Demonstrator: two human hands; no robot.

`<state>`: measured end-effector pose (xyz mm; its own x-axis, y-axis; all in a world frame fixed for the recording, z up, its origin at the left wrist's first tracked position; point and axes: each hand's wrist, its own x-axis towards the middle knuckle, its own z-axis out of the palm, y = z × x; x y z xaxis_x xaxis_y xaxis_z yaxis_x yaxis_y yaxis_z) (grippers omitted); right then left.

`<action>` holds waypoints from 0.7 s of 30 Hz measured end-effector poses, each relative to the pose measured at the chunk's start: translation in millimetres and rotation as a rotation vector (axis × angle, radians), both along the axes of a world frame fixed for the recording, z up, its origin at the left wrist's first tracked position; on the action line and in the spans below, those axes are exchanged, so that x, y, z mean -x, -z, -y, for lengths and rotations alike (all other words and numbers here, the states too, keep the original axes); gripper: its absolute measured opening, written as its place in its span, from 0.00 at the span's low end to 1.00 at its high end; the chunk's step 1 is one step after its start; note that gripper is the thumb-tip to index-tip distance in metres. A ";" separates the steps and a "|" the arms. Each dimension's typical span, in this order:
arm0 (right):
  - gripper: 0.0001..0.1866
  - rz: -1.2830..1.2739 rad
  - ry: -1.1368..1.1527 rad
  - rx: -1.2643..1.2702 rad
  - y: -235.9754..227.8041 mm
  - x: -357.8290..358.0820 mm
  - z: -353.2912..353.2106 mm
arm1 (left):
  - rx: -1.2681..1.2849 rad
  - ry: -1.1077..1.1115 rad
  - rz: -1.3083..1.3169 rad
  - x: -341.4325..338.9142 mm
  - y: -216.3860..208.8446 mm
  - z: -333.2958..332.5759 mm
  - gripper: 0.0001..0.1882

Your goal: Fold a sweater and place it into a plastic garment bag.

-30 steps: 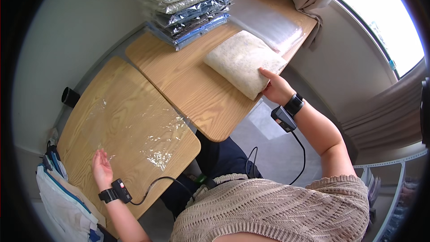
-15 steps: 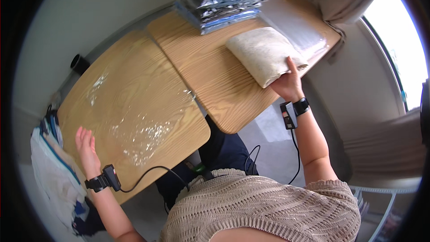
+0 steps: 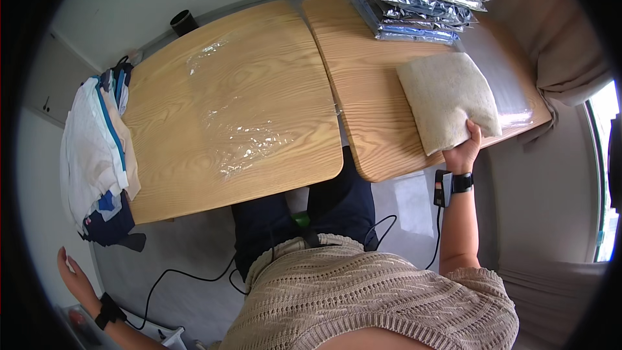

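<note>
Over the right part of the table, my right hand [image 3: 463, 152] grips the near edge of a folded cream garment [image 3: 447, 94], its thumb on top and its fingers hidden underneath. The garment is a soft, thick, roughly square bundle with light flecks. My left hand [image 3: 74, 277] hangs at the lower left, away from the table, with nothing in it and its fingers partly apart. A clear plastic bag [image 3: 249, 146] lies flat and shiny on the left tabletop [image 3: 162, 136].
Several garments in clear bags [image 3: 421, 10] are stacked at the back right, with a sheaf of clear plastic bags [image 3: 499, 87] beside them. Loose clothes [image 3: 97, 149] drape off the table's left end. A dark cylinder [image 3: 184, 23] stands behind the table; a black cable [image 3: 175, 272] hangs below.
My view has swung to the left. My left hand has moved off the table's near edge, down and outward. The right hand keeps its grip on the folded garment.
</note>
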<state>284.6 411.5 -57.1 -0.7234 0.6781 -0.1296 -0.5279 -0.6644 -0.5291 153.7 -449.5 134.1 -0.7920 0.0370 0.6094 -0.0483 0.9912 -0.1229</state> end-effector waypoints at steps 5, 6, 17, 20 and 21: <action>0.26 -0.009 -0.048 -0.005 3.8 -15.2 49.6 | -0.184 0.267 0.225 23.0 19.8 -145.8 0.15; 0.26 -0.031 -0.071 -0.004 3.4 -16.5 62.5 | -0.273 0.415 0.287 31.3 38.5 -183.5 0.15; 0.30 0.186 0.134 -0.293 -12.8 -44.8 143.3 | -0.014 1.030 0.907 59.0 134.5 -405.7 0.31; 0.30 0.212 0.181 -0.268 -15.7 -43.1 141.4 | 0.030 1.010 0.935 63.2 141.0 -409.2 0.31; 0.30 0.226 0.193 -0.247 -17.3 -43.2 137.9 | 0.007 0.998 0.954 63.5 145.2 -408.5 0.31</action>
